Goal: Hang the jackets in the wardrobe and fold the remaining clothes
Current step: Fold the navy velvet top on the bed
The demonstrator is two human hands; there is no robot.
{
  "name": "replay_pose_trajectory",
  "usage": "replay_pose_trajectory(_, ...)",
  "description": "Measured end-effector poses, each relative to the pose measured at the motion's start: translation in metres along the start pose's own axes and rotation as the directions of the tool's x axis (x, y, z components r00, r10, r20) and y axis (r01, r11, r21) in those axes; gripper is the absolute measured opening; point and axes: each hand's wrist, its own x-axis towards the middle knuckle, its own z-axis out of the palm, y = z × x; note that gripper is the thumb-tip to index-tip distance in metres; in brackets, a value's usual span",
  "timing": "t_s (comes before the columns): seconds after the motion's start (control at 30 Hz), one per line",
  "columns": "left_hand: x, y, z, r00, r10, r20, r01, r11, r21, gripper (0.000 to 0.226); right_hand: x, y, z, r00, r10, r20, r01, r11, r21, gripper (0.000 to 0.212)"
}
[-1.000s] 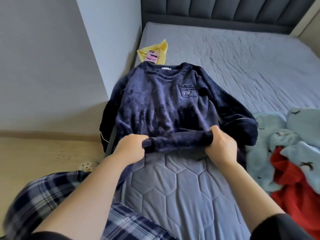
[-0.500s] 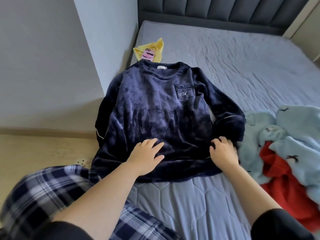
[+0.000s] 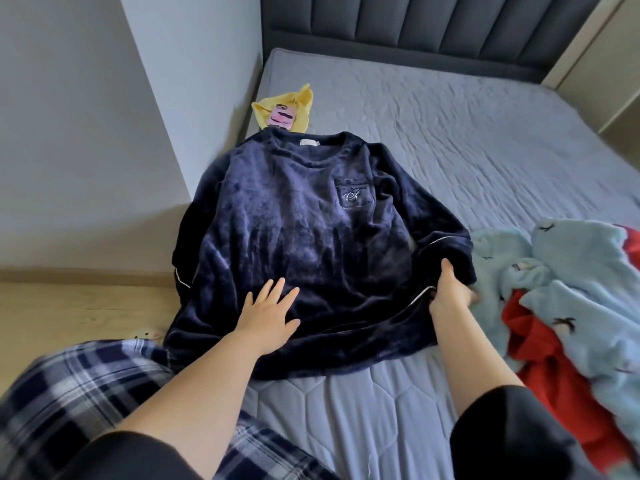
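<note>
**Now flattening the navy top on the bed**

Now the navy fleece top (image 3: 304, 237) is lying face up on the left part of the bed (image 3: 467, 109), with the collar pointing to the dark padded headboard (image 3: 433, 26) and the hem toward the person. A small chest pocket with an embroidered letter is showing on its front. One sleeve is hanging over the bed edge, beside the grey wall (image 3: 86, 133); the other sleeve is bending back toward the hem on the opposite side.

The left hand (image 3: 268, 308) is resting flat on the lower front of the top, with the fingers straight and spread, grasping nothing. The right hand (image 3: 450, 292) is curling its fingers round the bent sleeve near the white piping and is gripping it.

Just beside this sleeve, a light blue fleece garment (image 3: 571, 271) with small bird prints is lying in a heap, and it is partly covering a red garment (image 3: 540, 348). Both are unfolded.

Behind the collar, a yellow cloth (image 3: 299, 100) is lying at the bed edge, and a phone (image 3: 282, 117) in a pink case is resting on it. The person's leg in plaid trousers (image 3: 69, 393) is showing at the lower left, above the wooden floor (image 3: 69, 306).
</note>
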Motion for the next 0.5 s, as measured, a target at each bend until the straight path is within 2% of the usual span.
replay_pose_trajectory(0.07, 0.003, -0.002, -0.002, 1.0, 0.003, 0.02, -0.002, 0.998, -0.058, 0.065, -0.004, -0.012, 0.007, 1.0, -0.002, 0.03, 0.0, 0.998, 0.064, 0.053)
replay_pose_trajectory(0.13, 0.004, -0.005, -0.002, 1.0, 0.01, 0.02, -0.008, 0.994, -0.105, 0.065, -0.016, -0.032, 0.014, 0.999, -0.046, 0.014, 0.046, 0.999, 0.027, 0.042)
replay_pose_trajectory(0.23, 0.003, -0.009, -0.007, 1.0, 0.013, -0.021, -0.019, 0.956, -0.294, 0.059, -0.055, -0.075, 0.039, 0.939, -0.336, -0.075, 0.34, 0.938, 0.06, 0.04)
replay_pose_trajectory(0.3, 0.002, -0.011, -0.016, 0.997, -0.043, -0.064, 0.001, 0.839, -0.545, 0.049, -0.097, -0.093, 0.062, 0.836, -0.546, 0.049, 0.546, 0.838, 0.025, 0.035)
replay_pose_trajectory(0.33, 0.001, -0.012, -0.022, 0.993, -0.096, -0.075, 0.024, 0.757, -0.653, 0.043, -0.119, -0.094, 0.07, 0.769, -0.612, 0.188, 0.613, 0.788, 0.055, 0.031)
replay_pose_trajectory(0.4, 0.001, -0.015, -0.036, 0.972, -0.23, -0.046, 0.088, 0.542, -0.835, 0.035, -0.158, -0.078, 0.074, 0.589, -0.617, 0.522, 0.696, 0.716, 0.061, 0.034)
replay_pose_trajectory(0.47, 0.002, -0.019, -0.049, 0.947, -0.31, 0.082, 0.131, 0.143, -0.981, 0.039, -0.177, -0.048, 0.068, 0.389, -0.42, 0.82, 0.769, 0.638, -0.037, 0.048)
replay_pose_trajectory(0.5, 0.003, -0.023, -0.052, 0.936, -0.324, 0.135, 0.114, -0.084, -0.99, 0.043, -0.179, -0.031, 0.065, 0.332, -0.265, 0.905, 0.76, 0.643, -0.091, 0.049)
